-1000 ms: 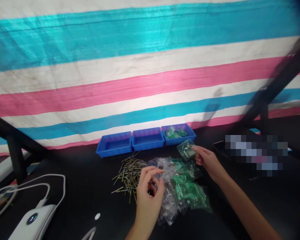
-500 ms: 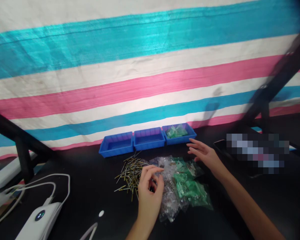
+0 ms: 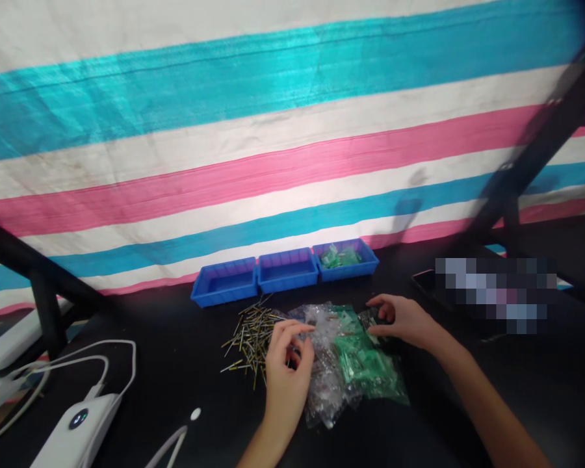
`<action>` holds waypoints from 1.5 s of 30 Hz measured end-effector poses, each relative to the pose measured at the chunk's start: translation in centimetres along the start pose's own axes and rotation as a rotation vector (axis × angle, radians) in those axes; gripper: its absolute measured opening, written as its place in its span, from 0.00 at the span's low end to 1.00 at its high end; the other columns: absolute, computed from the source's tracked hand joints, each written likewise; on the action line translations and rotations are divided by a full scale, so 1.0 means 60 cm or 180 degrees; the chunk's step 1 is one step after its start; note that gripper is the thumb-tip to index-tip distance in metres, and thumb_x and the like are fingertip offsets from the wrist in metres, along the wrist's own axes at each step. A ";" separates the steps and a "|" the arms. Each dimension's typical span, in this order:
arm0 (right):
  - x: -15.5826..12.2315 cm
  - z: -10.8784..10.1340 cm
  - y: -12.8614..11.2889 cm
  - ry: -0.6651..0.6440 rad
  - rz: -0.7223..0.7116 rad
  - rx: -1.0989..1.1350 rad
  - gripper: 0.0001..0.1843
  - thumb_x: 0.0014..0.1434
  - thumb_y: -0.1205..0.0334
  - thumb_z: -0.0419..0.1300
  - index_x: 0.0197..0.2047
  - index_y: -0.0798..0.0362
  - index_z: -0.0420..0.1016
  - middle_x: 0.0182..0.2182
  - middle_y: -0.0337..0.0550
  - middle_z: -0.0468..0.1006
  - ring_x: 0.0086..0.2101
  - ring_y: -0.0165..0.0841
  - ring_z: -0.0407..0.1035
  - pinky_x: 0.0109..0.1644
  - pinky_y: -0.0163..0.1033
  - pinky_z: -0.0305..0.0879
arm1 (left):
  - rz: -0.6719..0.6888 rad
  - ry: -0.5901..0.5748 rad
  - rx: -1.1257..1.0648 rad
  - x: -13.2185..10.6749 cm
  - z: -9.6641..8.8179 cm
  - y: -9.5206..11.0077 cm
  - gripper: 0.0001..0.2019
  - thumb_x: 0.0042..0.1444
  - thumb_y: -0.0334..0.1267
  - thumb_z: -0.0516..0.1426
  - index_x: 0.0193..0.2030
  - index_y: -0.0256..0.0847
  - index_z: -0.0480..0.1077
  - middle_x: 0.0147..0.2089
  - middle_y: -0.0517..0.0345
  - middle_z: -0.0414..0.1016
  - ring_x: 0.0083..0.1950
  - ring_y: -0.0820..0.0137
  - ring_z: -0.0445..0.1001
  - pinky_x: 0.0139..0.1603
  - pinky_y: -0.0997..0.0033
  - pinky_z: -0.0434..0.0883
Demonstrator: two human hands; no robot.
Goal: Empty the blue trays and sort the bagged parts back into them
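Observation:
My left hand [image 3: 288, 364] hovers over the left edge of the clear plastic bags [image 3: 324, 364], fingers curled and thumb a little apart, with nothing visible between them. Beside it lies a loose heap of thin metal rods with yellowish ends [image 3: 253, 338]. My right hand [image 3: 404, 318] is at the upper right of the pile, thumb and fingers apart around a small clear bag of dark-looking parts [image 3: 370, 318]. Green plastic bags [image 3: 370, 367] lie between the hands, partly over the clear ones.
Three blue trays [image 3: 287, 279] stand in a row behind the pile; the right one holds small green bags [image 3: 340, 257]. A white power bank [image 3: 78, 429] with cables lies at left. A dark phone-like object [image 3: 423, 279] and a blurred-out patch are at right. Striped sheeting [image 3: 273, 156] hangs behind.
My right hand has come down and to the left from near the right tray to the small clear bag, its fingers curling. My left hand stays nearly still.

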State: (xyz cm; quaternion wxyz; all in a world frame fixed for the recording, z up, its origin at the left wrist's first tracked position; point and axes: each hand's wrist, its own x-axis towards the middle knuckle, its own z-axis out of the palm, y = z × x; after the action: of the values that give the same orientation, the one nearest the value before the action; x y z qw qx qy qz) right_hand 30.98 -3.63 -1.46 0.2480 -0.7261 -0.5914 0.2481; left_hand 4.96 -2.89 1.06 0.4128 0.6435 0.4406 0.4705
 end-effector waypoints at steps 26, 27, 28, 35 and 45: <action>-0.040 0.055 -0.137 -0.0818 -0.0616 0.2765 0.21 0.50 0.58 0.63 0.47 0.50 0.67 0.31 0.37 0.71 0.22 0.22 0.63 0.19 0.27 0.62 | -0.0612 -0.0514 -0.0499 0.001 0.007 -0.012 0.16 0.50 0.41 0.59 0.45 0.41 0.66 0.23 0.67 0.57 0.25 0.76 0.59 0.27 0.77 0.61; -0.040 0.053 -0.136 -0.0854 -0.0637 0.2714 0.23 0.49 0.58 0.64 0.49 0.50 0.67 0.32 0.38 0.72 0.23 0.23 0.64 0.20 0.27 0.62 | -0.0609 -0.0485 -0.0487 0.001 0.007 -0.013 0.15 0.49 0.41 0.59 0.44 0.41 0.66 0.23 0.67 0.57 0.25 0.77 0.59 0.27 0.77 0.60; -0.041 0.051 -0.135 -0.0874 -0.0658 0.2656 0.24 0.48 0.59 0.64 0.49 0.50 0.67 0.33 0.39 0.73 0.24 0.24 0.65 0.22 0.28 0.63 | -0.0603 -0.0452 -0.0467 0.002 0.007 -0.014 0.15 0.49 0.41 0.60 0.43 0.40 0.66 0.23 0.68 0.57 0.25 0.77 0.58 0.27 0.77 0.60; -0.045 0.052 -0.141 -0.0791 -0.0759 0.2317 0.15 0.49 0.58 0.64 0.41 0.53 0.73 0.33 0.41 0.75 0.31 0.30 0.69 0.28 0.32 0.65 | -0.0722 -0.0365 -0.0527 -0.003 0.009 -0.017 0.12 0.50 0.43 0.59 0.37 0.41 0.62 0.22 0.69 0.57 0.24 0.78 0.59 0.27 0.78 0.61; -0.050 0.070 -0.151 -0.0784 -0.0707 0.2682 0.17 0.49 0.59 0.64 0.44 0.53 0.73 0.35 0.43 0.77 0.38 0.35 0.71 0.35 0.35 0.68 | -0.0709 -0.0384 -0.0737 -0.003 0.011 -0.013 0.15 0.52 0.43 0.58 0.24 0.40 0.56 0.21 0.68 0.57 0.22 0.79 0.58 0.23 0.80 0.57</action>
State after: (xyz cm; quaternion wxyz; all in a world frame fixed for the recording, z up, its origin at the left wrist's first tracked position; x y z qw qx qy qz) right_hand 21.04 -4.68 1.47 0.4749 -0.4590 -0.5382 0.5235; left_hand 5.44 -2.91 0.11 0.5595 0.5659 0.4265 0.4300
